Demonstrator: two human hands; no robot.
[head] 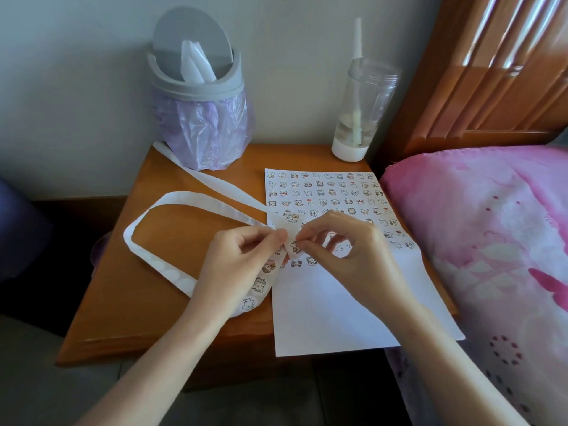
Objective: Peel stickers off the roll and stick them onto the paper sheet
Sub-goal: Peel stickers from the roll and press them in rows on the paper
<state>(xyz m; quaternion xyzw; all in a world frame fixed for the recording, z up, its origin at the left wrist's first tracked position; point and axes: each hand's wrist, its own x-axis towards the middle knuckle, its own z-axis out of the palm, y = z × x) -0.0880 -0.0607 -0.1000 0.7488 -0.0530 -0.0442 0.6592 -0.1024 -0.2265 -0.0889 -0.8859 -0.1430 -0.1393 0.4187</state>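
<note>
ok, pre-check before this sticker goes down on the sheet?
1. Left hand grips the sticker strip: ok.
2. Right hand pinches the sticker: ok.
3. Sticker fully free of the strip: cannot tell, fingers hide it.
4. Blank area on the paper sheet below the last row: ok.
5. Sheet fully supported by the nightstand: not ok, its near edge overhangs the front.

A single wide-angle camera worn on the person's head is looking forward and steeply down, sitting close above the tabletop [190, 235], with the left hand [242, 265] and right hand [347, 250] lying near mid-frame. It is facing the wall [76, 87] behind, and the bed [491, 241] is filling the right side
</note>
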